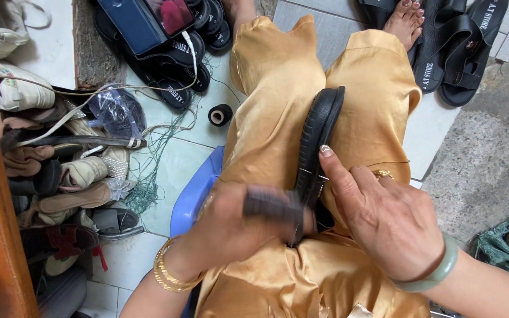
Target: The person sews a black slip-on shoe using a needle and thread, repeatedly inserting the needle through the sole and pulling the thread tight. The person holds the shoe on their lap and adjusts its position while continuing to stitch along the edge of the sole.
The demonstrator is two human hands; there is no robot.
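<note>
- A black sandal sole stands on its edge between the person's knees, wedged in the fold of the gold satin trousers, its long side running up and away from the camera.
- The right hand lies against the sole's near end, thumb stretched up along the sole's right face and the other fingers curled behind it; it grips the sole. A gold ring shows on one finger and a pale green bangle sits on the wrist.
- The left hand is clenched around a dark tool handle, blurred, whose tip meets the sole's near edge beside the right thumb. What kind of tool it is cannot be told. Gold bangles ring that wrist.
- A thin thread runs across the right thigh to the sole.
- The person sits on a blue plastic stool on a pale tiled floor.
- On the floor just left of the knees stands a black spool of thread, with loose green thread tangled nearby.
- Further left is a heap of worn shoes and sandals; beyond it, black sandals lie stacked.
- At top right, a bare foot rests beside more black sandals.
</note>
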